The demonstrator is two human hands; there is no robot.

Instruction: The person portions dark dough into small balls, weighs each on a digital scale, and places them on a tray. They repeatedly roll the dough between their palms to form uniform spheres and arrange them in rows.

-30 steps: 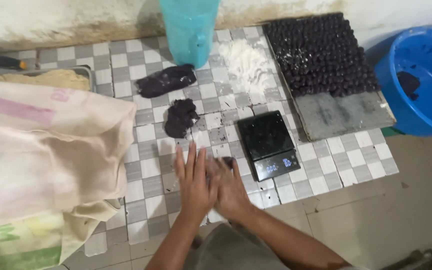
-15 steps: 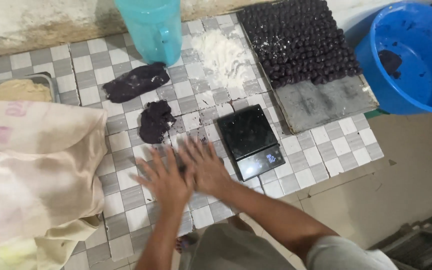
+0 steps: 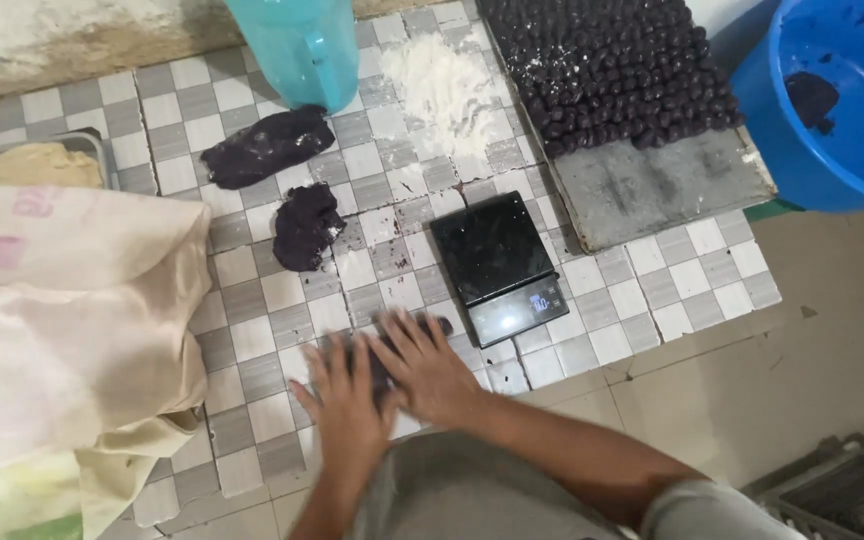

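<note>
Both my hands lie flat on the checkered tile counter (image 3: 252, 335) near its front edge. My left hand (image 3: 347, 405) and my right hand (image 3: 430, 372) press on a small dark purple dough piece (image 3: 380, 362), its end showing past the fingertips. Just beyond the fingers is a black digital scale (image 3: 497, 262) with its display lit. Farther back lie a dark dough lump (image 3: 307, 225) and a longer dark dough lump (image 3: 267, 147).
A grey tray (image 3: 652, 185) at the back right holds several dark dough balls (image 3: 612, 70). Loose flour (image 3: 442, 85) and a teal jug (image 3: 292, 45) sit behind. A blue basin (image 3: 832, 175) stands off the counter's right. A cream cloth sack (image 3: 62, 320) fills the left.
My hands have slid back toward the counter's front edge, flat over the small dough piece, fingers spread. The view has shifted left and closer.
</note>
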